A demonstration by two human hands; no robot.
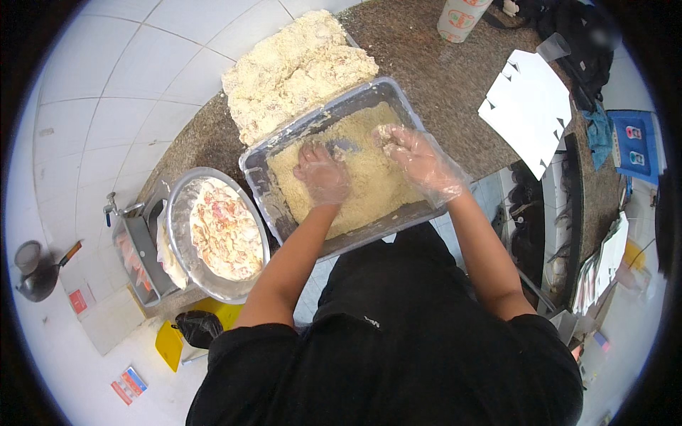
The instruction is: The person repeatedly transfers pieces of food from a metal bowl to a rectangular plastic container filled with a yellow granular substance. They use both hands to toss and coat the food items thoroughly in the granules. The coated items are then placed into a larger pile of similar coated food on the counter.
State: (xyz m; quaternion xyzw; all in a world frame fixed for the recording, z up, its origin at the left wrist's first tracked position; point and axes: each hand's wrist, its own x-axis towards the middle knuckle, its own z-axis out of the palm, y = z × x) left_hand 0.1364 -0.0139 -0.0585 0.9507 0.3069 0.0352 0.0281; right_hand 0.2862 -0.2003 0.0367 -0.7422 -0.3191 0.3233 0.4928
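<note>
A grey plastic tub (410, 114) holds pale yellow breadcrumbs (367, 186). My left hand (323, 173), in a clear plastic glove, lies palm down on the crumbs at the tub's left side, fingers apart. Over the right side is my right hand (421, 160), gloved too, its fingers curled and coated with crumbs; whether something is between them I cannot tell. Behind the tub, crumb-coated pieces (303, 69) are heaped on a tray that they mostly hide. At the left, a metal bowl (178, 234) contains raw, batter-covered pieces (226, 229) that look like meat.
The speckled stone counter (437, 80) carries a paper cup (462, 20), white cut sheets (530, 109), a clear plastic cup (554, 48) and a black bag (578, 37). Left of the bowl are a metal container (136, 261) and a tap (114, 205). A yellow bin (169, 346) stands below.
</note>
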